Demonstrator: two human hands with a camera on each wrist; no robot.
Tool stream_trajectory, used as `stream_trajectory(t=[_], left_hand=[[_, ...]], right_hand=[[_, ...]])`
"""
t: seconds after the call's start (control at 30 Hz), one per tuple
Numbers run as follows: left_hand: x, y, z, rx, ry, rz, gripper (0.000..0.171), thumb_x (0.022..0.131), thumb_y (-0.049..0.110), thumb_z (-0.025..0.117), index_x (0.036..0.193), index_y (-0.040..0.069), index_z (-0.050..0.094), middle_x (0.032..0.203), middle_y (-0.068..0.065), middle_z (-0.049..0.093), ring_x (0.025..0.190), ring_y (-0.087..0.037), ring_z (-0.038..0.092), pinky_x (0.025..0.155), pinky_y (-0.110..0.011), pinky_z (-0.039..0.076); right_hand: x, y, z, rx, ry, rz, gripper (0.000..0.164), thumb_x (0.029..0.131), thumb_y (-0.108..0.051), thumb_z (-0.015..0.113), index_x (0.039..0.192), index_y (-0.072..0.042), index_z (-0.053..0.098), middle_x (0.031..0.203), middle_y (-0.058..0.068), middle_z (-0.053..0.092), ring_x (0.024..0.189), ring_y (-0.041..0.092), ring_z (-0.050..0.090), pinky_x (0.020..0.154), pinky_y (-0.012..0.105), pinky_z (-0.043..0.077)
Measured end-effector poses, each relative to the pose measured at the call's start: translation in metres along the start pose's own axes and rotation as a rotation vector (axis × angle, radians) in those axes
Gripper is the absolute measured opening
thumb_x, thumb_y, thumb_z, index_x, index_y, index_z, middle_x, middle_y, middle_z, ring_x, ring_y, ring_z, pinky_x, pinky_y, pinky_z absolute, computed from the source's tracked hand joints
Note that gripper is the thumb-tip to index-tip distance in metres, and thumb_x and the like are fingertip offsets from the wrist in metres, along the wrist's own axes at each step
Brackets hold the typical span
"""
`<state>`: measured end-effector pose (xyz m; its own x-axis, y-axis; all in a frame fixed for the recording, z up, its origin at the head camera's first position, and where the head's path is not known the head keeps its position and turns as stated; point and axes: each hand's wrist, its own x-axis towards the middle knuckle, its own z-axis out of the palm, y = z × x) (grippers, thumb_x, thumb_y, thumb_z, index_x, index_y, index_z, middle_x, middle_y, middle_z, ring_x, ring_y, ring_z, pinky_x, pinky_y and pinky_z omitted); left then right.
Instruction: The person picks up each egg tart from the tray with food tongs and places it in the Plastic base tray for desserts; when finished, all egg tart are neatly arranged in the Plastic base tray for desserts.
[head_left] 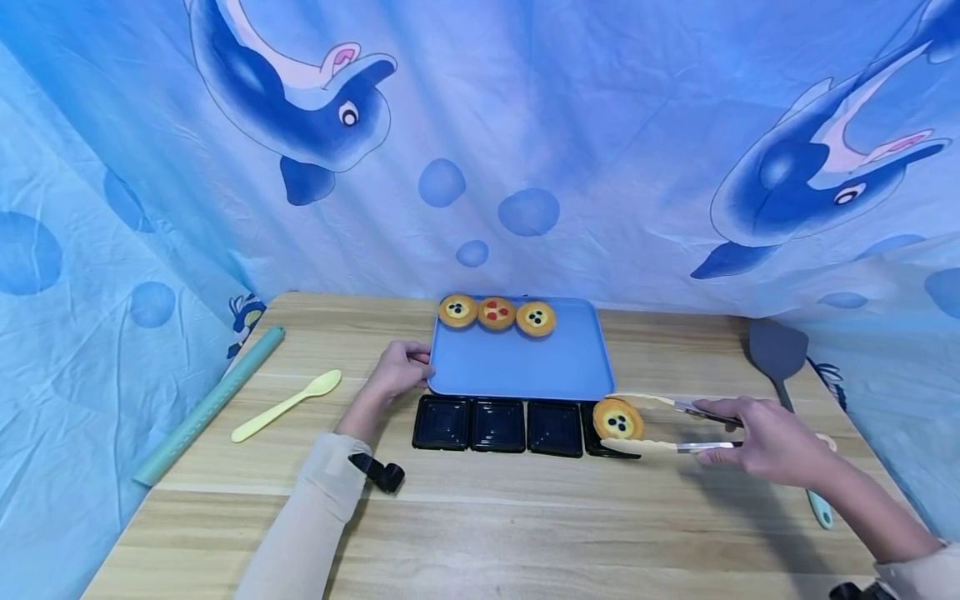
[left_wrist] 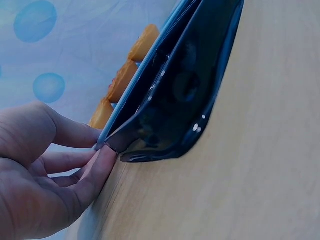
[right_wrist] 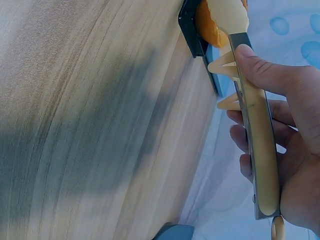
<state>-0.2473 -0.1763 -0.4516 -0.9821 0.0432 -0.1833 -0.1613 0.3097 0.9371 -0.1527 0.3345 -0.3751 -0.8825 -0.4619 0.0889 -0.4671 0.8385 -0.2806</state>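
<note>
Nearest us stretches a cream cloth sleeve [head_left: 315,500], and beyond its cuff the left hand [head_left: 401,367] pinches the left edge of a blue rectangular tray [head_left: 525,371]! We count three round golden tarts [head_left: 497,314] along that tray's far edge, a red-topped one between two dark-dotted ones. Over to the right hand [head_left: 780,442], gripping metal-handled tongs with cream tips [head_left: 693,447], and look: one tip each side of a round golden tart with dark dots [head_left: 618,419]! We have it at the rightmost of four square black plastic containers [head_left: 555,429], lined up just nearer than the tray; whether it touches the bottom, we cannot tell. Out wide on the pale wooden surface [head_left: 495,525]: yellow spoon [head_left: 285,406] and teal rod [head_left: 213,400] left, dark-grey spatula [head_left: 777,350] right.
</note>
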Motion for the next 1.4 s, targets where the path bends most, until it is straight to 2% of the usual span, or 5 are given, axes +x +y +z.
stream_trajectory(t=[0.33, 0.63, 0.83, 1.1, 1.4], left_hand=[[-0.001, 0.002, -0.001, -0.012, 0.0, -0.002, 0.045, 0.087, -0.009, 0.063, 0.13, -0.014, 0.053, 0.108, -0.023, 0.058, 0.086, -0.025, 0.062, 0.068, -0.032, 0.062], [0.0, 0.001, -0.001, -0.006, 0.004, 0.003, 0.044, 0.086, -0.008, 0.063, 0.129, -0.014, 0.054, 0.106, -0.022, 0.058, 0.084, -0.023, 0.061, 0.068, -0.032, 0.062], [0.002, -0.003, -0.003, -0.011, 0.002, -0.012, 0.045, 0.088, -0.008, 0.063, 0.13, -0.014, 0.053, 0.11, -0.023, 0.057, 0.087, -0.025, 0.061, 0.07, -0.033, 0.062], [0.002, -0.005, -0.002, 0.001, 0.0, -0.013, 0.044, 0.088, -0.007, 0.064, 0.13, -0.014, 0.054, 0.11, -0.023, 0.058, 0.086, -0.025, 0.062, 0.069, -0.032, 0.062], [0.0, -0.002, -0.001, -0.005, 0.001, -0.017, 0.044, 0.088, -0.007, 0.064, 0.13, -0.013, 0.053, 0.111, -0.023, 0.057, 0.088, -0.026, 0.061, 0.071, -0.034, 0.062]], right_hand=[[0.0, -0.003, 0.001, 0.011, -0.005, 0.011, 0.072, 0.069, -0.039, 0.09, 0.124, 0.002, 0.067, 0.11, 0.012, 0.07, 0.076, 0.012, 0.058, 0.055, 0.024, 0.045], [0.001, -0.001, -0.003, 0.073, -0.012, 0.013, 0.095, 0.064, -0.048, 0.091, 0.133, 0.008, 0.057, 0.123, 0.026, 0.063, 0.091, 0.032, 0.066, 0.067, 0.044, 0.057], [0.003, 0.0, -0.004, 0.106, 0.003, 0.003, 0.095, 0.065, -0.047, 0.091, 0.133, 0.008, 0.056, 0.125, 0.027, 0.062, 0.099, 0.038, 0.065, 0.074, 0.051, 0.058], [0.005, -0.002, -0.009, 0.116, 0.028, 0.021, 0.096, 0.064, -0.048, 0.091, 0.135, 0.008, 0.055, 0.119, 0.024, 0.065, 0.091, 0.032, 0.065, 0.064, 0.035, 0.055], [0.016, -0.003, -0.021, 0.123, 0.057, 0.038, 0.094, 0.066, -0.043, 0.092, 0.139, 0.004, 0.053, 0.11, 0.019, 0.068, 0.09, 0.031, 0.063, 0.061, 0.033, 0.052]])
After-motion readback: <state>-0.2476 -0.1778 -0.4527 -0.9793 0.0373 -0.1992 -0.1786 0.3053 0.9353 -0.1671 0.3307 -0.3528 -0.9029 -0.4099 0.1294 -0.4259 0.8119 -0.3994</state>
